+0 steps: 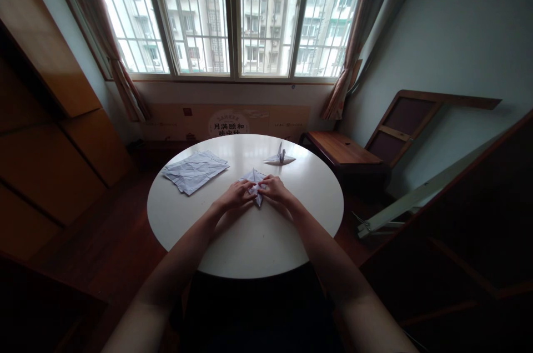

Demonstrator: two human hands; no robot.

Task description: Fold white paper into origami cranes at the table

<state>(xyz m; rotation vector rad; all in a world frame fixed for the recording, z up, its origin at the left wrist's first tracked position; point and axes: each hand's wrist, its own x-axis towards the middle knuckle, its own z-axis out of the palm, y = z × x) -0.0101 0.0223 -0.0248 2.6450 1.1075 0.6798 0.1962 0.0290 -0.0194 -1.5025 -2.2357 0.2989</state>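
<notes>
A partly folded sheet of paper [255, 175], pale and creased with a pointed near end, lies at the middle of the white round table [250, 247]. From the left, my left hand [238, 194] grips its edge with fingers bent together. My right hand [275, 188] pinches the opposite side, and the fingertips of both hands come close over the middle of the paper. Part of the paper is hidden under the fingers. Beyond my right hand stands a folded paper crane [282, 156].
A stack of creased paper sheets [195, 170] lies at the table's left. Behind the table, a printed cardboard panel [287, 120] leans below the barred window [233, 20]. A wooden bench [339, 147] stands to the right, and wooden cabinets [62, 164] line the left.
</notes>
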